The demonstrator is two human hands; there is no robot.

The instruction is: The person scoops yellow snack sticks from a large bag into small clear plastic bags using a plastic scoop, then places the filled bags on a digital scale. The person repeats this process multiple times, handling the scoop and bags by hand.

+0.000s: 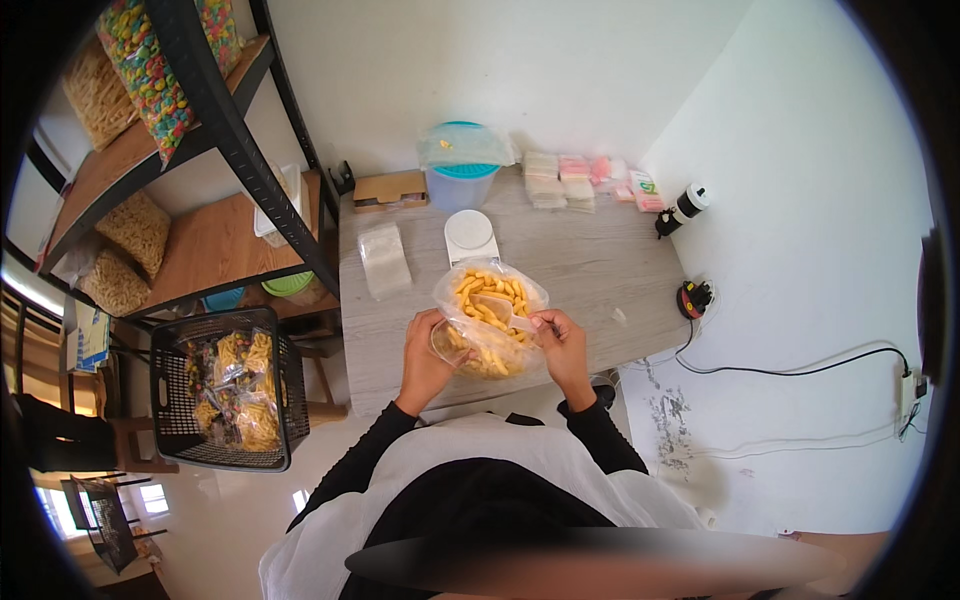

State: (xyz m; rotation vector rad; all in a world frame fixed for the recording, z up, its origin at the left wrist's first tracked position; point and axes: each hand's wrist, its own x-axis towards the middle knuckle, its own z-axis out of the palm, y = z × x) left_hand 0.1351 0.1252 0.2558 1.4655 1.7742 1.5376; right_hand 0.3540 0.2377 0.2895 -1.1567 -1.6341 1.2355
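A clear plastic bag (499,364) of yellow stick-shaped snacks stands open at the table's near edge. My right hand (564,349) grips the handle of a clear plastic scoop (493,308), whose bowl rests among the snacks in the bag's mouth. My left hand (426,358) holds a clear plastic cup (448,343), tilted against the bag's left side; snacks show through it, but whether they lie inside the cup is unclear. Just behind the bag is a white kitchen scale (470,232). A stack of clear plastic pouches (385,260) lies to the left of the scale.
At the table's back stand a cardboard box (390,190), a lidded plastic tub (461,190) and packs of small bags (545,181). A black crate (219,460) of bagged snacks is at left, below a metal-framed shelf (217,247). A bottle (682,210) and plugged adapter (694,300) are right.
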